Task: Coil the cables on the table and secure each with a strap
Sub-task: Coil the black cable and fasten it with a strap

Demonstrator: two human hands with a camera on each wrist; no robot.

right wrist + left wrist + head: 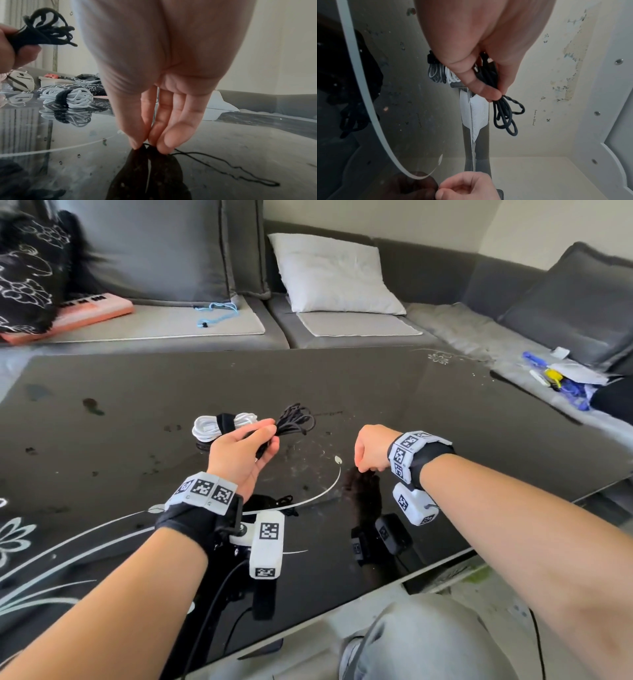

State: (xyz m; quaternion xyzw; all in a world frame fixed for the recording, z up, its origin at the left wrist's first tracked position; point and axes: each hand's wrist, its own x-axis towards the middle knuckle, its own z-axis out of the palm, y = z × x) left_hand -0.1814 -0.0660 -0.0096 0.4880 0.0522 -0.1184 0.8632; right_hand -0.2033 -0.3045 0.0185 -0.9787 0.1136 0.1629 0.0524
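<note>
Your left hand point(245, 451) holds the black cable point(296, 421) up off the table point(445, 412), thumb and fingers pinched round the gathered middle of the bundle — loops fan out past the fingertips, loose and uneven. No strap is on it yet.

The white cable point(222, 424) lies on the glass just beyond your left hand, already coiled, with a black strap point(226, 422) wrapped round its middle. That one reads as done.

Your right hand point(371, 448) is down at the tabletop, fingertips point(164, 146) brought together and touching the glass. The right wrist view shows a thin dark strand point(223, 163) trailing away from those fingertips across the surface. Whether the fingers actually pinch it, or only touch the glass beside it, cannot be told; the dark reflection under the hand muddies the contact. What the strand is — a loose tail of the black cable or something else — is also unclear.

Step in hand, by my reading: second cable coiled, securing still to do.

Next move calls for:
- keeping the left pinch firm so the loops do not spring apart
- getting a strap into your right hand; a dark strip point(263, 601) lies near the table's front edge below your left wrist, possibly a spare
- wrapping at the pinch point, not out on the loose loops
</note>
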